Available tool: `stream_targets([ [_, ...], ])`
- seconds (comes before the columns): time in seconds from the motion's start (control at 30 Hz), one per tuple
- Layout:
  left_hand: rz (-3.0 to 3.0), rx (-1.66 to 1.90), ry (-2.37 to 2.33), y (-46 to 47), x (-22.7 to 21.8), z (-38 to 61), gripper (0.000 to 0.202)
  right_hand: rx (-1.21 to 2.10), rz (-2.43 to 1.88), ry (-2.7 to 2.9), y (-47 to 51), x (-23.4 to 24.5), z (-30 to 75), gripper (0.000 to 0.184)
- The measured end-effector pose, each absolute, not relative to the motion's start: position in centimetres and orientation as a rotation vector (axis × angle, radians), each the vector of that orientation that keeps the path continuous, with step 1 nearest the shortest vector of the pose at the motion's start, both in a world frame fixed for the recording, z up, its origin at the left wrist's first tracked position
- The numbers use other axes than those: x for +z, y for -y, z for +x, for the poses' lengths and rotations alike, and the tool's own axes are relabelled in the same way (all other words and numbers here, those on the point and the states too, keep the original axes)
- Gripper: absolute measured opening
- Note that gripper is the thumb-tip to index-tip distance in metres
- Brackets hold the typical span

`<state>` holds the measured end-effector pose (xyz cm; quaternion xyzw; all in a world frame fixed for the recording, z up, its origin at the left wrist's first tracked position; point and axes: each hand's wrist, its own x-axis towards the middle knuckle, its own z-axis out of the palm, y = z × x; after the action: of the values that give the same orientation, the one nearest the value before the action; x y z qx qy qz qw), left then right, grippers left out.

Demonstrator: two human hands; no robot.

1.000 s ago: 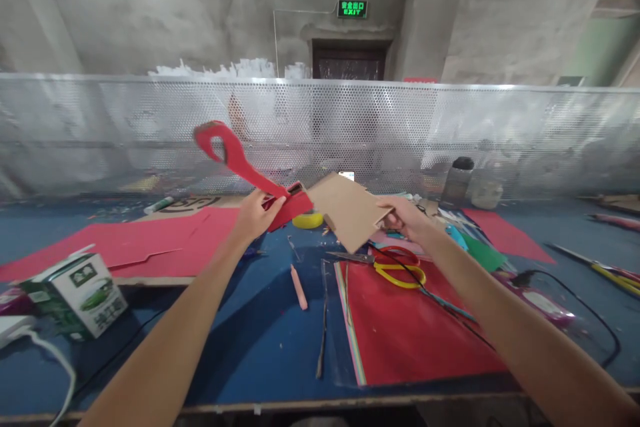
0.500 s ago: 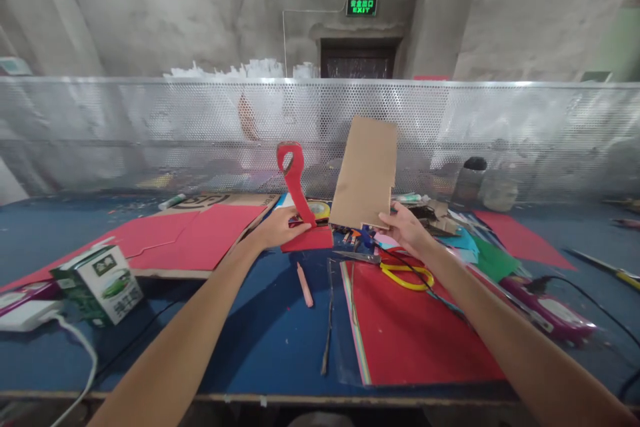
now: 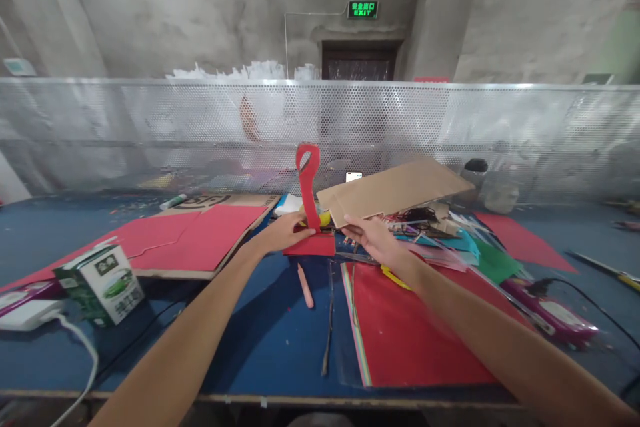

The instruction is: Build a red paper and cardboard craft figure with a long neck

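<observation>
A red card shape (image 3: 309, 188) with a looped top stands upright on its flat red base at the middle of the blue table (image 3: 260, 340). My left hand (image 3: 283, 232) pinches it at the foot of the strip. My right hand (image 3: 371, 237) is just right of the base, fingers curled, holding the near corner of a brown cardboard sheet (image 3: 395, 189) that lies almost flat over the clutter behind.
Red sheets (image 3: 200, 240) lie on cardboard at the left and a red sheet stack (image 3: 415, 333) in front of me. A green-white carton (image 3: 103, 283), a pink stick (image 3: 305, 285), yellow scissors (image 3: 395, 275), coloured paper scraps (image 3: 470, 247), a dark bottle (image 3: 473, 173) and cables lie about. A perforated metal screen (image 3: 150, 127) closes the back.
The red shape went from tilted in the air to standing on the table. The cardboard swung from upright down to nearly flat, and my right hand moved left toward the red base.
</observation>
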<state>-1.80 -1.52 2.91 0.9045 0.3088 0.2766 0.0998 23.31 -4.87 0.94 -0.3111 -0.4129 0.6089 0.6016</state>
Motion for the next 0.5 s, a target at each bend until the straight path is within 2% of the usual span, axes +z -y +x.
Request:
stream_targets([
  [0.27, 2.758, 0.845, -1.009, 1.5, 3.7, -2.2, 0.037, 1.371, -0.756, 0.979, 4.4, 0.3, 19.2, 0.021],
  [0.5, 2.839, 0.775, -1.104, 0.9, 3.6, -3.2, 0.031, 1.379, -0.709, 0.853, 4.7, 0.7, 18.7, 0.02],
])
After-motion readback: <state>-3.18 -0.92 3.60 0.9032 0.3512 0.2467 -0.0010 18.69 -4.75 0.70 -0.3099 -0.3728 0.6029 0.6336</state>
